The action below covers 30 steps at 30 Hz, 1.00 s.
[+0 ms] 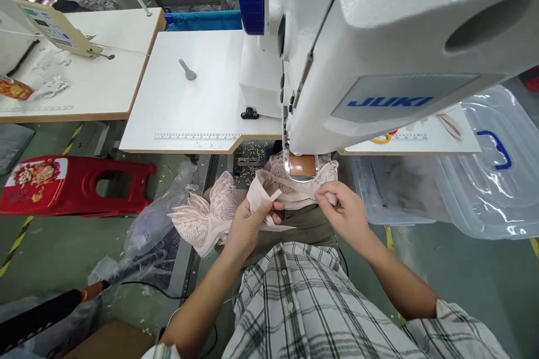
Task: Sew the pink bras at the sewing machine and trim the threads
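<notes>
A pale pink lace bra (225,196) lies across my lap and up to the head of the white sewing machine (370,67). My left hand (248,223) pinches a folded band of the bra between thumb and fingers, left of the machine's needle area. To the right, my right hand (343,210) is closed on the bra's edge just below the orange-brown plate (302,166) on the machine head. One lace cup hangs to the left of my left hand. The machine head hides the needle and part of the fabric.
A white table (193,95) with a printed ruler extends left. On it lie a small grey tool (187,70) and a black clip (250,114). A red stool (80,185) and plastic bags (158,219) stand left; clear plastic bins (492,179) stand right. Scissors (381,139) lie under the machine arm.
</notes>
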Motion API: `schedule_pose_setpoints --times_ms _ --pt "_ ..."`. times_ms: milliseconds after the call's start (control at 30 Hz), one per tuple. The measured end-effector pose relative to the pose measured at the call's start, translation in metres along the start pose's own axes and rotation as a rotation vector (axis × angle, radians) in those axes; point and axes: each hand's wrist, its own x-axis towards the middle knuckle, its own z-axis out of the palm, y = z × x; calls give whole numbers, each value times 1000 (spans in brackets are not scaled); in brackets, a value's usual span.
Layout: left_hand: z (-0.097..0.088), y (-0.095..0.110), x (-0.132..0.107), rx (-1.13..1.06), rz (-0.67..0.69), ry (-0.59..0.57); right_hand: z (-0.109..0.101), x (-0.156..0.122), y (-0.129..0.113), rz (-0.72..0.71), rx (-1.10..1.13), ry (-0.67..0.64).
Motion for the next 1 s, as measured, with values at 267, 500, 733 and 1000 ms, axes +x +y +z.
schedule_pose_setpoints --times_ms 267,500,733,1000 --pt "25 -11 0 -165 77 126 31 -2 -23 -282 25 35" --pt "24 -19 -5 92 187 171 43 0 -18 -182 27 55" --pt "22 -19 -8 358 254 205 41 -2 -17 -124 79 17" --pt "9 -12 -7 644 423 77 28 9 -12 -150 122 -199"
